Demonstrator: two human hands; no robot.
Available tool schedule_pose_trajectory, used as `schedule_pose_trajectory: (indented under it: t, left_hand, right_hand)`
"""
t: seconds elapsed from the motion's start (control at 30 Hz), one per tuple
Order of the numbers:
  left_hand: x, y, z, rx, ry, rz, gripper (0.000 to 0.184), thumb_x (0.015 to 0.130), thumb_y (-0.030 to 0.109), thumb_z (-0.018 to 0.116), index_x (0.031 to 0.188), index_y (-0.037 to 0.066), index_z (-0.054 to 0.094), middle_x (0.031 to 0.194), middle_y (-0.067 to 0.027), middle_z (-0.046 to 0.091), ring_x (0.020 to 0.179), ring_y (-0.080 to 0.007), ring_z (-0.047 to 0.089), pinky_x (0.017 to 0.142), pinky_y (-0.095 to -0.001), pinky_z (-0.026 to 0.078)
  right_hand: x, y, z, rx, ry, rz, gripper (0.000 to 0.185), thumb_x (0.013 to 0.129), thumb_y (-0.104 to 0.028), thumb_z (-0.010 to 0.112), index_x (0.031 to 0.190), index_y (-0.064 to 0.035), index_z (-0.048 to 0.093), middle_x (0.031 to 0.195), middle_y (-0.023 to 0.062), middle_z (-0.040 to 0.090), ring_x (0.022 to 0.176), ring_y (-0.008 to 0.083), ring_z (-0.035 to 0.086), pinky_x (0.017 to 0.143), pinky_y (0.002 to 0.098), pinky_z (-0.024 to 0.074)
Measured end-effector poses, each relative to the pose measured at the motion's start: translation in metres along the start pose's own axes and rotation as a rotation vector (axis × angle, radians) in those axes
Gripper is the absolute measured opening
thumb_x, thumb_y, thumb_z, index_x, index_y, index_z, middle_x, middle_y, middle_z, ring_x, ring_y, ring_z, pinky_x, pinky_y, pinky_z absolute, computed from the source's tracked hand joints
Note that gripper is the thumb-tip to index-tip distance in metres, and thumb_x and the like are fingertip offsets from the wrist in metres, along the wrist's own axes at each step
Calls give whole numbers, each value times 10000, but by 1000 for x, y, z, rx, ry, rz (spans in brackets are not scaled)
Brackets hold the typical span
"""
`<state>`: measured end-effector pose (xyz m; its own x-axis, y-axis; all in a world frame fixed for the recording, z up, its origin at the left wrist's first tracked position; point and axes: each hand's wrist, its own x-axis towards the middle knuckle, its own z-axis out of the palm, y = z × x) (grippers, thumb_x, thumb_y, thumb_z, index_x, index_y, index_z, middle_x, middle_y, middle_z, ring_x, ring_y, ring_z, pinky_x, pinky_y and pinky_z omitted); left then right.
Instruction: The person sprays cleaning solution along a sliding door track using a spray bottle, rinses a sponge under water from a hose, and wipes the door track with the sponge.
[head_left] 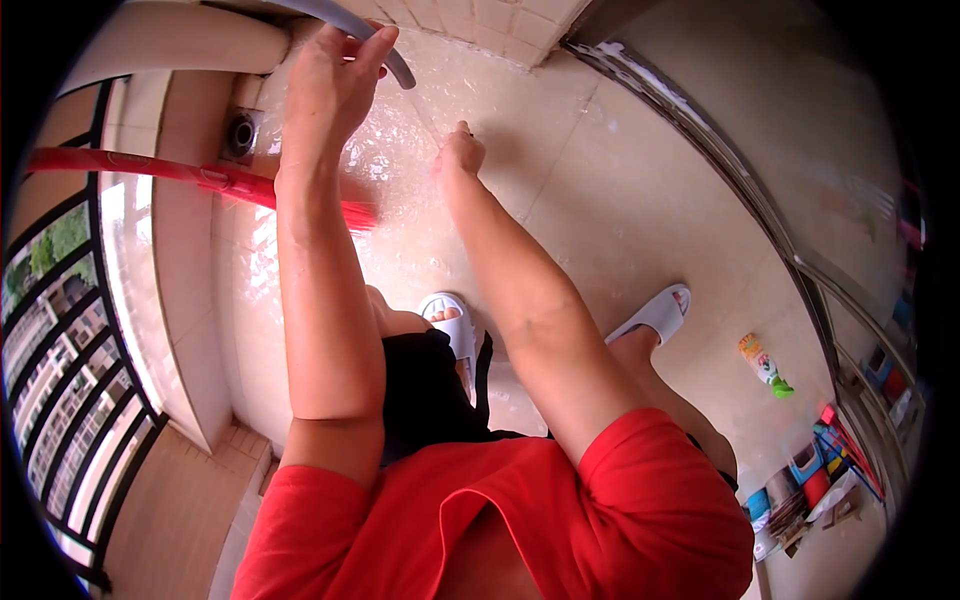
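Observation:
A grey hose (402, 68) enters from the top edge, and my left hand (335, 85) is closed around it near its end. The hose's open end points down over the wet floor (405, 175). My right hand (462, 152) hangs above the floor to the right of the hose end, apart from it. Its fingers are curled in, and no object shows in them. Behind my left forearm lies a red broom (235, 183); its red bristles (358, 214) touch the wet tiles, and my arm hides part of it.
A round floor drain (242, 133) sits by the left wall. My feet wear white slippers (655, 315). An orange and white bottle with a green cap (765, 365) lies at right, near a sliding door track (740, 185). Several stored items (800, 480) stand lower right; a black railing (75, 350) is left.

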<state>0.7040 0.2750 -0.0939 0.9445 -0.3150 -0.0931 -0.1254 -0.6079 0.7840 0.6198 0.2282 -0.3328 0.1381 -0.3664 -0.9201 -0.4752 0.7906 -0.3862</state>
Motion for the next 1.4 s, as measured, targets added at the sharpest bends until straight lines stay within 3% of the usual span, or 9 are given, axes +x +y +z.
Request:
schedule_pose_trajectory:
  t: [0.17, 0.33, 0.5, 0.73, 0.87, 1.0, 1.2, 1.3, 1.4]
  left_hand:
    - [-1, -1, 0, -11, -5, -3, 347, 864, 335, 649, 1000, 16, 659, 815, -106, 685, 726, -169, 655, 662, -299, 499]
    - [-6, 15, -4, 74, 26, -55, 344, 861, 327, 645, 989, 7, 649, 827, -123, 682, 748, -230, 654, 693, -331, 495]
    - [-11, 13, -9, 93, 41, -63, 307, 857, 304, 646, 921, 4, 632, 773, -137, 667, 734, -287, 646, 695, -373, 492]
    - [-13, 4, -12, 76, 52, 29, 244, 849, 262, 649, 850, 20, 616, 650, -106, 651, 692, -278, 645, 677, -388, 490]
    - [-5, -6, -10, 83, 39, 17, 264, 847, 300, 656, 912, 44, 657, 780, -122, 682, 748, -280, 658, 710, -376, 501]
    - [0, 0, -13, 25, 37, -38, 287, 834, 314, 662, 942, 49, 675, 800, -109, 685, 750, -259, 658, 717, -358, 503]
    - [5, 5, 5, -184, -49, -39, 285, 817, 295, 672, 879, 18, 656, 757, -121, 668, 711, -253, 642, 703, -360, 496]
    - [5, 8, 8, -181, -18, 10, 293, 815, 298, 674, 880, 13, 651, 769, -118, 671, 718, -255, 643, 707, -361, 496]
    - [5, 9, 10, -242, -6, 2, 239, 803, 234, 661, 917, 24, 654, 775, -191, 662, 781, -377, 637, 712, -454, 493]
  right_hand:
    - [-17, -14, 0, 133, -339, 206, 453, 904, -524, 493, 785, -88, 462, 600, 62, 492, 490, 222, 497, 547, 415, 500]
    - [-6, 0, -9, 151, -622, 221, 177, 905, -185, 595, 1019, -63, 535, 943, 139, 551, 775, 304, 585, 706, 467, 548]
    - [1, 8, -14, 186, -526, 211, 185, 901, -101, 586, 1057, -20, 530, 1027, 138, 522, 854, 334, 593, 724, 414, 562]
    - [-8, -1, -13, -108, -433, 205, 406, 914, -353, 582, 1266, -173, 488, 1224, 69, 549, 1144, 281, 502, 921, 559, 402]
    - [28, 22, -13, -151, -481, 176, 405, 931, -342, 541, 1295, -181, 464, 1277, 67, 533, 1175, 272, 498, 946, 537, 397]
    - [33, 26, -15, 35, -522, 218, 444, 882, -157, 623, 1289, -74, 464, 1204, 133, 564, 1086, 327, 567, 853, 540, 469]
    - [-37, -25, -23, -619, -256, -277, 331, 807, -92, 612, 1133, -36, 599, 1104, 132, 626, 985, 285, 619, 789, 435, 509]
    - [-25, -43, -37, -748, -384, -471, 282, 771, -119, 601, 1031, -24, 655, 999, 137, 660, 924, 254, 642, 744, 392, 520]
    - [-35, -68, -51, -1172, -249, -574, 294, 742, -144, 596, 999, -23, 671, 907, 142, 676, 848, 235, 659, 714, 380, 522]
